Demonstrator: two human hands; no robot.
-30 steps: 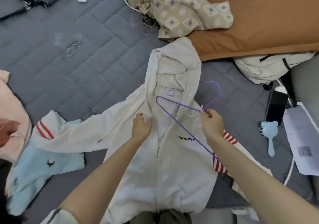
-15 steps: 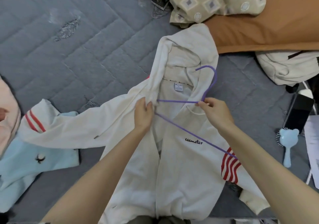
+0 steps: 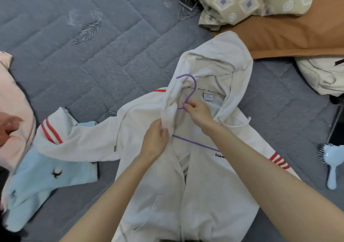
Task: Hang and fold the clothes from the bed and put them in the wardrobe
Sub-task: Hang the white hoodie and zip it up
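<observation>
Head view: cream hoodie, red-striped cuffs, purple hanger at collar.

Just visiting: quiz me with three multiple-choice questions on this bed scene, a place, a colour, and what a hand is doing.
1. Where is the light blue bear-shaped hairbrush? A) on the grey quilted bed cover B) in a hand C) on a shelf
2. What colour is the thin wire hanger? A) green B) purple C) black
3. The left hand is: A) lying flat B) holding a cup C) gripping the edge of the white hooded jacket
Answers: 1A, it lies on the cover; 2B, its hook shows purple; 3C, fingers curl round fabric.
</observation>
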